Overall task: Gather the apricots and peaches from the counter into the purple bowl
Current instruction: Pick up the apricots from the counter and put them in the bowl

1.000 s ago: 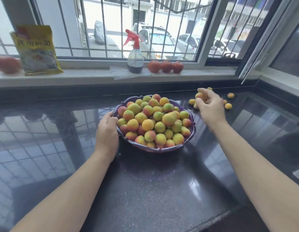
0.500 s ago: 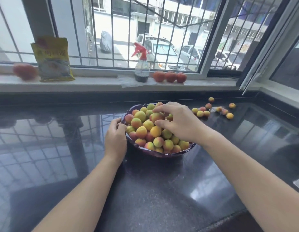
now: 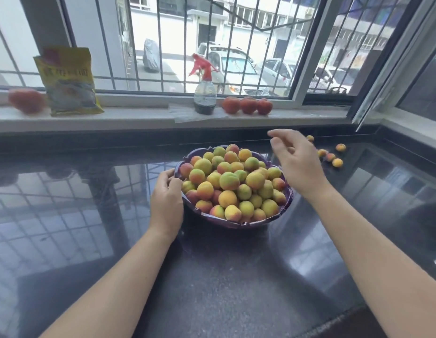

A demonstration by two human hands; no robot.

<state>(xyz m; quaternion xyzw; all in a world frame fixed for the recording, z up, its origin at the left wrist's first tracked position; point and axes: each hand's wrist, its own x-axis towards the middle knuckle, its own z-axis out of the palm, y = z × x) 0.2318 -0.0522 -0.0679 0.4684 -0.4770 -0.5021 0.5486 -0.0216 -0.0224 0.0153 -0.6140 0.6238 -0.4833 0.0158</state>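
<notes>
The purple bowl (image 3: 233,223) stands on the dark counter, heaped with several yellow, green and red apricots and peaches (image 3: 229,181). My left hand (image 3: 167,198) grips the bowl's left rim, fingers curled over the edge. My right hand (image 3: 294,158) hovers above the bowl's right rim with relaxed, slightly bent fingers and holds nothing. Several loose fruits (image 3: 330,157) lie on the counter to the right behind that hand, some hidden by it.
On the white window sill stand a spray bottle (image 3: 204,92), three red peaches (image 3: 247,105), a yellow packet (image 3: 69,81) and another red fruit (image 3: 26,100). The glossy black counter (image 3: 224,276) runs to a corner at the right.
My right hand carried fruit from the loose pile to the bowl, let it go, and has now lifted off to the right, empty. My left hand stayed on the rim.
</notes>
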